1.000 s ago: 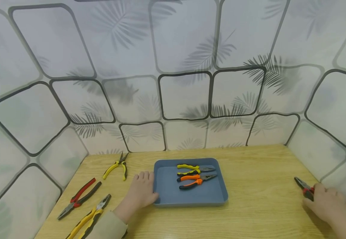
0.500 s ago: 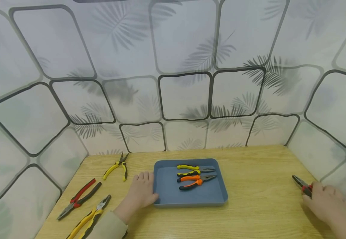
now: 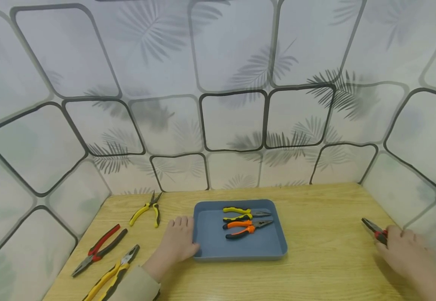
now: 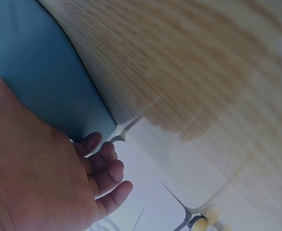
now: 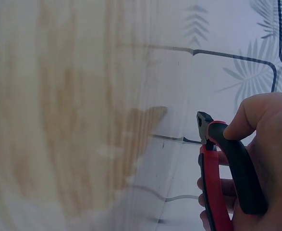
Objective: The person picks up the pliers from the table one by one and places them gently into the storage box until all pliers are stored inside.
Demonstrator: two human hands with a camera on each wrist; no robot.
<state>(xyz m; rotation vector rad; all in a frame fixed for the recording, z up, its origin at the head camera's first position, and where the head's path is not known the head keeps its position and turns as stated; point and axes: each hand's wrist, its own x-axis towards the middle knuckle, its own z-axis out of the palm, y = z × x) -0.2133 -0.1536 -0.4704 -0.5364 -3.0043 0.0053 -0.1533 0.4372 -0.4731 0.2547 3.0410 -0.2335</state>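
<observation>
In the head view my right hand (image 3: pixel 410 253) holds pliers (image 3: pixel 375 230) with red-and-black handles at the far right, jaws pointing up and left. The right wrist view shows my thumb on the black handle and fingers behind the red handle (image 5: pixel 216 192). My left hand (image 3: pixel 178 240) rests against the left side of a blue-grey tray (image 3: pixel 212 251); in the left wrist view its fingers (image 4: pixel 107 180) are loosely bent beside the tray wall (image 4: pixel 44 62). Inside the tray lie yellow-and-black pliers (image 3: pixel 245 214) and orange-and-black pliers (image 3: pixel 247 229), side by side.
On the wooden table (image 3: pixel 323 234), left of the tray, lie yellow pliers (image 3: pixel 146 211) at the back, red-and-black pliers (image 3: pixel 101 248) and larger yellow-and-black pliers (image 3: pixel 114 271). Patterned walls (image 3: pixel 233 121) enclose the table at back and sides.
My right hand has moved slightly left and up in the head view, carrying the red-and-black pliers. The left hand, the tray and the other pliers stay as they were.
</observation>
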